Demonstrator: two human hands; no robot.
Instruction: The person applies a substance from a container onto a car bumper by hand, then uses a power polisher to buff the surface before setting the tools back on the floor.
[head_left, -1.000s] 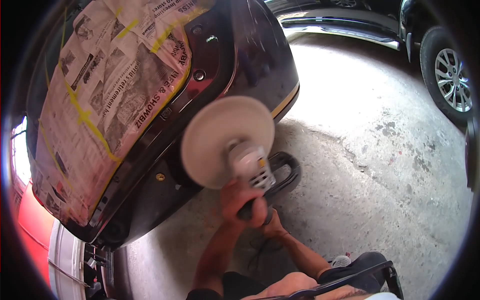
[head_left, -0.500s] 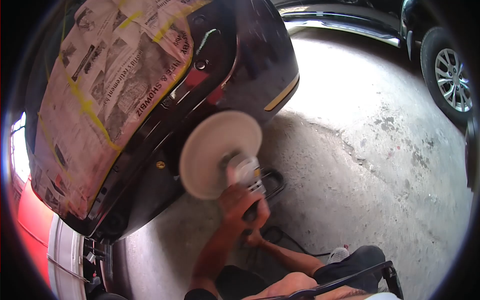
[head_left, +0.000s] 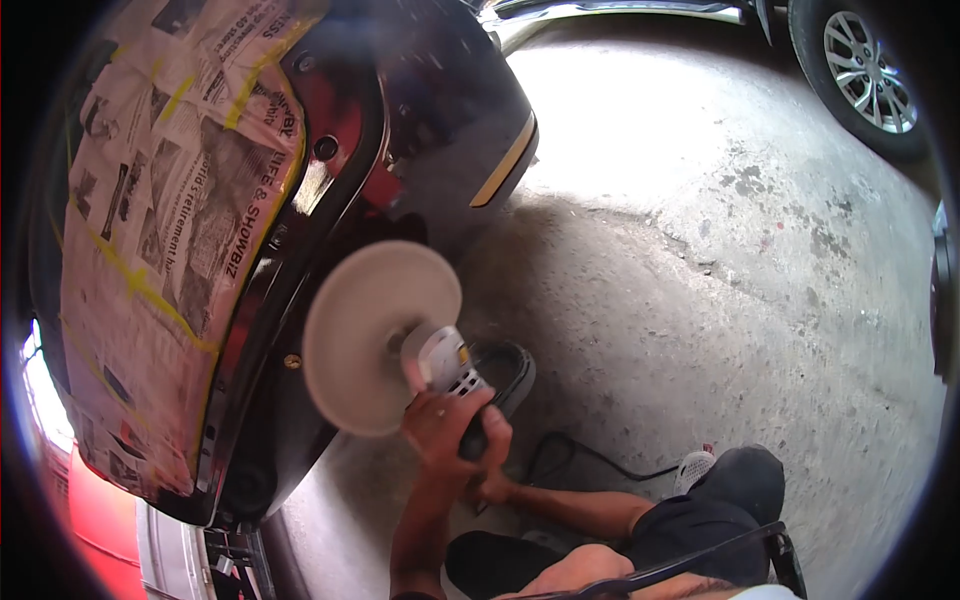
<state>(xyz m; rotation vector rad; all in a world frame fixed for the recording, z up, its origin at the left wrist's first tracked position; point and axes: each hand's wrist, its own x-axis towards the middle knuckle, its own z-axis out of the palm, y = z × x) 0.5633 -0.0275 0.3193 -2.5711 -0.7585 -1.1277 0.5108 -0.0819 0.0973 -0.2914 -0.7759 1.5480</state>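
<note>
From the head camera I see my left hand [head_left: 447, 428] wrapped tight around the grey neck of the polisher [head_left: 447, 362], fingers curled closed on it, just behind its white disc [head_left: 378, 335]. The disc stands on edge with its back towards me, over the lower edge of the dark body panel [head_left: 440, 90] at left. The disc hides whether its far face touches the paint. My right hand [head_left: 490, 488] sits nearer and lower, just under the left one at the tool's tail. It is mostly covered, so I cannot tell whether it is closed or what it grips. A black loop handle [head_left: 512, 368] sticks out on the tool's right side. A black cable [head_left: 600, 466] trails right from it across the concrete floor [head_left: 700, 300] towards a white shoe [head_left: 691, 466]. Newspaper [head_left: 170, 200], held down with yellow tape [head_left: 140, 285], covers the panel's left part. Far right stands a car wheel [head_left: 862, 68].
</note>
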